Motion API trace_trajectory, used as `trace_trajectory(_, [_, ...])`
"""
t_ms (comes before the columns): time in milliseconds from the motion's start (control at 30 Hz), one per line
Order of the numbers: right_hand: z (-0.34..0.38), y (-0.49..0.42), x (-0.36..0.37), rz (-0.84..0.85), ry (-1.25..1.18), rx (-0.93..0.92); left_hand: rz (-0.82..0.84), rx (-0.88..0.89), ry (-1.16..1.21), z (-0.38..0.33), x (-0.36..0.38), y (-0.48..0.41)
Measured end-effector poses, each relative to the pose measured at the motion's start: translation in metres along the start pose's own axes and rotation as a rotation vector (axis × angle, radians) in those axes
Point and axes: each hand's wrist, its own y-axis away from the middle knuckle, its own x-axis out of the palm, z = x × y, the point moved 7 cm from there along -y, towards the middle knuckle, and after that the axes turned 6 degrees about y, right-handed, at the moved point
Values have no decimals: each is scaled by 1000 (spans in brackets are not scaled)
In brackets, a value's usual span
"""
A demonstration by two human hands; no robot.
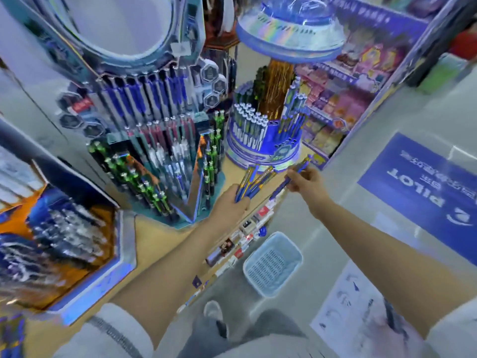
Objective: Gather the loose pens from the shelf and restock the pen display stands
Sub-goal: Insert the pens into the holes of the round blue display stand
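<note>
Fanning slim pens [254, 180] (glossy), left hand [229, 202] grips several — right hand [308, 180] pinches one pen [301, 167].

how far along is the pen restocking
Gathered: the left hand grips a bunch of blue pens. In hand: the right hand holds another pen near the round display stand. Left: the stand's empty holes need filling, and the bunch is unplaced.

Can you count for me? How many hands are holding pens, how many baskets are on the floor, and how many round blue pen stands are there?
Hands holding pens: 2 (left hand, right hand)
basket on the floor: 1
round blue pen stand: 1
Total: 4
</note>
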Motion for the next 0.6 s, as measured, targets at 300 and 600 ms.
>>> trace_trajectory(300, [18, -58, -44, -192, 38, -59, 59, 29, 42, -19, 15, -55])
trace_trajectory(600, [52, -124, -72, -275, 214, -176, -43, 2, 152, -37, 37, -100])
